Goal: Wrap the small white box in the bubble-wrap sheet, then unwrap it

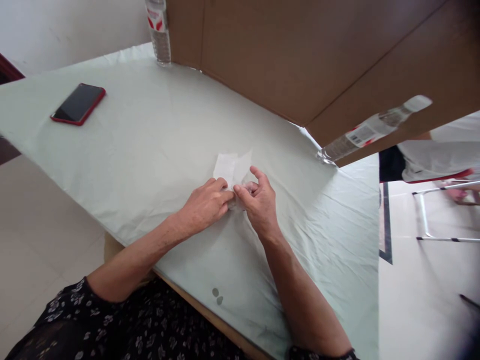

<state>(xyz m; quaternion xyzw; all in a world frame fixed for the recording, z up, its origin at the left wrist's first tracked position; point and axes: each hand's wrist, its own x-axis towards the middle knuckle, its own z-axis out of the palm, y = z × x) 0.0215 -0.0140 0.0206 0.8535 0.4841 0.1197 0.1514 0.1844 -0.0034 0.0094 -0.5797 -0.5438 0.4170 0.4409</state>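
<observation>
Between my two hands is a thin white paper (226, 164), like a tissue, with two flaps standing up and away from me. My left hand (208, 201) has its fingers curled down on the paper's near edge. My right hand (261, 202) pinches the near right part with the thumb, its index finger raised. The thumb meets the left fingers at the middle. Some crumpled, half-see-through material shows under the fingers; I cannot make out what it is. The paper lies low over the pale green tablecloth (157, 145).
A phone in a red case (79, 104) lies at the table's left. A large cardboard panel (258, 55) stands along the back, with one water bottle (159, 35) at its left and another bottle (369, 131) at its right. Beyond the right edge are a person's white clothing (442, 150) and a metal frame (423, 215).
</observation>
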